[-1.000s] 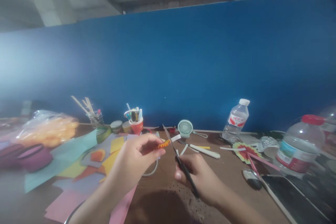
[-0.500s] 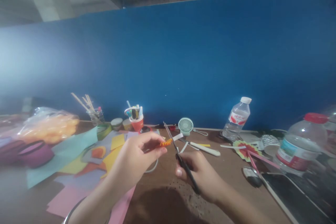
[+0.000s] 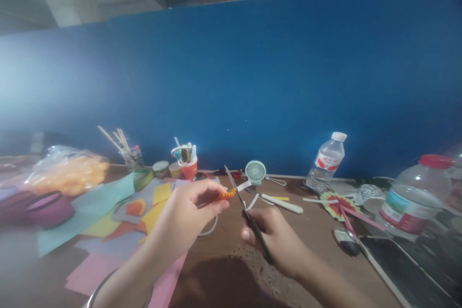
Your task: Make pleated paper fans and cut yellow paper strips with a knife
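Between thumb and fingers my left hand (image 3: 198, 204) pinches a small folded orange paper piece (image 3: 227, 195) with a zigzag edge. A white paper strip (image 3: 244, 186) sticks out to the right of it, past the blades. My right hand (image 3: 272, 231) is closed around the black handles of a pair of scissors (image 3: 255, 231). Their blades point up and away, right at the end of the orange piece, and look nearly closed. Whether the blades bite into the paper I cannot make out. Beyond my right hand lies a white-handled utility knife (image 3: 281, 203).
Coloured paper sheets (image 3: 90, 274) spread at the left. Behind stand a red cup of pens (image 3: 188, 169) and a small green fan (image 3: 255, 172). To the right are a water bottle (image 3: 327, 161), a large red-capped bottle (image 3: 415, 197), a paper flower (image 3: 337, 206) and a phone (image 3: 404, 269).
Both hands stay almost where they were. The white strip has tipped slightly, and the scissor blades have shifted a little against the paper.
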Tool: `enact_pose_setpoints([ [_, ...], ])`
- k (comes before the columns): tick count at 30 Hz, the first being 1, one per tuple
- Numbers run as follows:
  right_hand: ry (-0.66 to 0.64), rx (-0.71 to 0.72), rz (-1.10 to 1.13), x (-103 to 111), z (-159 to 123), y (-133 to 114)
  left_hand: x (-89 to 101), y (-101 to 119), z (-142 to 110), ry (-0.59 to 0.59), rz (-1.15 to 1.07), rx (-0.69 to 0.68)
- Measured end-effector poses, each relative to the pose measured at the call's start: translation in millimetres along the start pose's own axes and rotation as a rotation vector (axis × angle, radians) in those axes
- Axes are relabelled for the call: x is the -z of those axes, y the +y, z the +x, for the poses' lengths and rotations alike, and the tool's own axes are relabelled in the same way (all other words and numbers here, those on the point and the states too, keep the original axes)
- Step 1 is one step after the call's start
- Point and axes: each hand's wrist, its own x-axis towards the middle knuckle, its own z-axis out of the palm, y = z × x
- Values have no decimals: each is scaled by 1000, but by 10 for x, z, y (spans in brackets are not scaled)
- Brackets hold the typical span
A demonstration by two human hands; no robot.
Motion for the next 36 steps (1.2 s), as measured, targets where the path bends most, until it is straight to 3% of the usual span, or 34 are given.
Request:
enact_pose_setpoints([
  [20, -4, -86, -40, 25, -1, 4, 7, -70, 5, 19, 62, -10],
  [26, 78, -77, 7, 0, 70, 90, -23, -105, 50, 21, -24, 18],
  [29, 175, -182, -17, 241, 145, 196, -55, -201, 112, 20, -197, 91],
  [34, 303, -551, -631, 949, 176, 597, -173, -500, 228, -84, -667, 294],
  [36, 308, -671, -740, 1111, 159, 806, -236, -620, 251, -98, -769, 366],
])
